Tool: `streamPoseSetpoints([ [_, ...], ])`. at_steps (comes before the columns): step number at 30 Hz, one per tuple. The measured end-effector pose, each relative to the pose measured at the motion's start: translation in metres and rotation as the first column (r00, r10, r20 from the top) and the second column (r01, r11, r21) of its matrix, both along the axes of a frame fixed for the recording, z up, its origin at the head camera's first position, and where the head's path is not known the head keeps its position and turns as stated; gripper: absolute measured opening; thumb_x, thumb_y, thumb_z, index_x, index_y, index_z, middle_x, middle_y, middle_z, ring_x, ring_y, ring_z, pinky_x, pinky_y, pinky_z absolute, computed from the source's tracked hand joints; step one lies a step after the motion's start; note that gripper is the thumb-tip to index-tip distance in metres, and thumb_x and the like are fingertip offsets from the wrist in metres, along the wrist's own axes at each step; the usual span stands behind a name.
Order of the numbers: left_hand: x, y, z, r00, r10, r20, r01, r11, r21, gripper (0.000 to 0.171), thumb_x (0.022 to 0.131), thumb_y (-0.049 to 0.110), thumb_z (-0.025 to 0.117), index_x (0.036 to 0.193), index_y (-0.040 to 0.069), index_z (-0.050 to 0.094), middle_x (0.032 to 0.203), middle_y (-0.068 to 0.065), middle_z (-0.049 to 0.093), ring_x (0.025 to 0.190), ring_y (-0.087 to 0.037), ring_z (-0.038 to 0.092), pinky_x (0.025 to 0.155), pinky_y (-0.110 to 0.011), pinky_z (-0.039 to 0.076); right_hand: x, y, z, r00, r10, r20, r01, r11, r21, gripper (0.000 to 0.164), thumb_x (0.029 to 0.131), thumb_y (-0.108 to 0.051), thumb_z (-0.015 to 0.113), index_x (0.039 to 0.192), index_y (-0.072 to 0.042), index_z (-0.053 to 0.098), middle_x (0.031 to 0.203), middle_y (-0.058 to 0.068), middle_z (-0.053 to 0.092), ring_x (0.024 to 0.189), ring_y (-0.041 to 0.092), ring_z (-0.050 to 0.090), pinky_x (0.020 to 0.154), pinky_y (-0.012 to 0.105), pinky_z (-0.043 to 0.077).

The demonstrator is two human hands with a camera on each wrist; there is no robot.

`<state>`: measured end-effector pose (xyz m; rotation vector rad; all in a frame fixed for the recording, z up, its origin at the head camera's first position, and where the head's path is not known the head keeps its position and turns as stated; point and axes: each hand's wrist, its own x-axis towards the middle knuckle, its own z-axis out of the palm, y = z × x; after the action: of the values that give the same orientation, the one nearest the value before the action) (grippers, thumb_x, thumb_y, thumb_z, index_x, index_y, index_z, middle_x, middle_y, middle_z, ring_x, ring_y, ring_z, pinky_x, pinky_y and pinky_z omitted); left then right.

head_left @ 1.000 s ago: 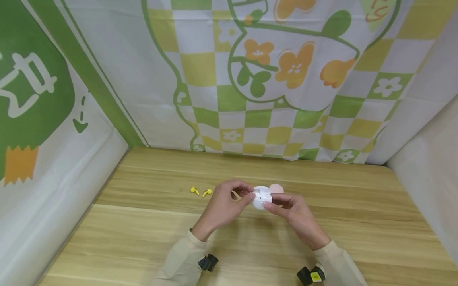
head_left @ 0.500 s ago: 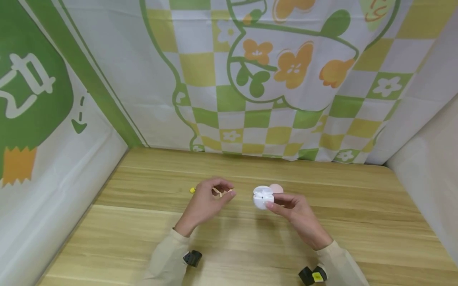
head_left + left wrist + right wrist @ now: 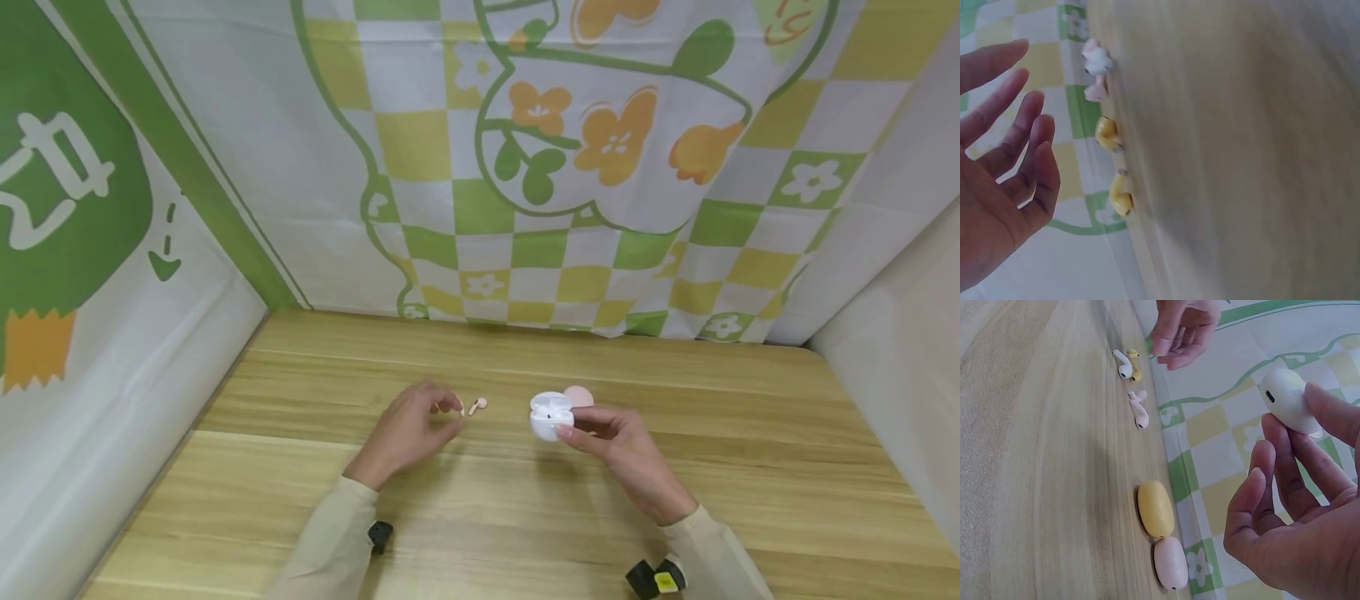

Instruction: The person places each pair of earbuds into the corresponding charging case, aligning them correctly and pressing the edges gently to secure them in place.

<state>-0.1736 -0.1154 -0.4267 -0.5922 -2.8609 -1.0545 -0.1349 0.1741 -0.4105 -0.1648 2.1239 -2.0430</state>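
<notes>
My right hand [image 3: 618, 446] grips a round white earbud case [image 3: 551, 417] above the table, its lid raised. The right wrist view shows the back of this case with a small dark port. My left hand [image 3: 412, 429] is to the left of the case, fingers loosely bent and holding nothing in the left wrist view. By its fingertips in the head view lies a pink earbud [image 3: 480, 405]. Yellow earbuds [image 3: 1121, 201] lie on the table, hidden behind the hand in the head view. A white earbud [image 3: 1122, 365] is beside them in the right wrist view.
A pink case [image 3: 578, 396] stands behind the white one. The right wrist view shows a yellow case [image 3: 1155, 509] touching the pink one. A patterned cloth [image 3: 525, 208] hangs along the back edge of the wooden table [image 3: 675, 375].
My left hand has left the white case and moved left, uncovering the pink earbuds and covering the yellow ones in the head view. My right hand stays almost still with the case.
</notes>
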Motion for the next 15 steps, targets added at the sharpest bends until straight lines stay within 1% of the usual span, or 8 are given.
streamPoseSetpoints([
  [2,-0.001,-0.002,-0.003,1.0,-0.021,0.0,0.021,0.999,-0.032,0.018,0.079,0.019,0.075,0.096,0.015,0.069,0.096,-0.001,0.061,0.09,-0.021,0.056,0.078,-0.036,0.044,0.0,0.0,0.0,1.0,0.003,0.0,-0.003,1.0,-0.003,0.037,0.081,-0.017,0.074,0.109,0.005,0.065,0.103,0.01,0.067,0.093,0.016,0.062,0.082,0.03,0.05],
  [4,-0.002,-0.004,-0.005,0.999,-0.044,0.013,0.044,0.998,-0.043,0.02,0.079,0.018,0.075,0.098,0.015,0.069,0.097,-0.001,0.061,0.092,-0.022,0.056,0.08,-0.037,0.044,0.0,0.0,0.0,1.0,0.004,-0.001,-0.004,1.0,-0.005,0.037,0.081,-0.017,0.074,0.109,0.006,0.065,0.103,0.01,0.067,0.093,0.016,0.062,0.083,0.03,0.05],
  [7,-0.004,-0.006,-0.007,0.998,-0.056,0.04,0.058,0.997,-0.046,0.022,0.079,0.018,0.075,0.1,0.015,0.068,0.098,-0.001,0.06,0.093,-0.021,0.056,0.08,-0.038,0.044,0.001,0.0,0.001,1.0,0.003,0.002,-0.003,1.0,-0.004,0.037,0.081,-0.017,0.074,0.109,0.005,0.065,0.103,0.01,0.067,0.093,0.016,0.062,0.082,0.03,0.05],
  [12,-0.007,-0.009,-0.011,0.991,-0.055,0.12,0.057,0.998,-0.011,0.023,0.08,0.018,0.074,0.103,0.016,0.067,0.098,-0.001,0.06,0.09,-0.02,0.056,0.079,-0.038,0.045,0.001,0.0,0.001,1.0,0.002,0.009,-0.002,1.0,0.004,0.037,0.08,-0.018,0.074,0.108,0.005,0.065,0.102,0.01,0.067,0.093,0.017,0.062,0.082,0.03,0.05],
  [15,-0.01,-0.011,-0.014,0.987,-0.065,0.15,0.064,0.998,0.013,0.025,0.079,0.017,0.076,0.102,0.015,0.067,0.095,-0.002,0.06,0.086,-0.019,0.056,0.076,-0.036,0.046,0.001,0.0,0.002,1.0,0.002,0.008,-0.002,1.0,0.009,0.037,0.08,-0.018,0.074,0.108,0.005,0.065,0.103,0.011,0.067,0.093,0.017,0.062,0.082,0.03,0.05],
])
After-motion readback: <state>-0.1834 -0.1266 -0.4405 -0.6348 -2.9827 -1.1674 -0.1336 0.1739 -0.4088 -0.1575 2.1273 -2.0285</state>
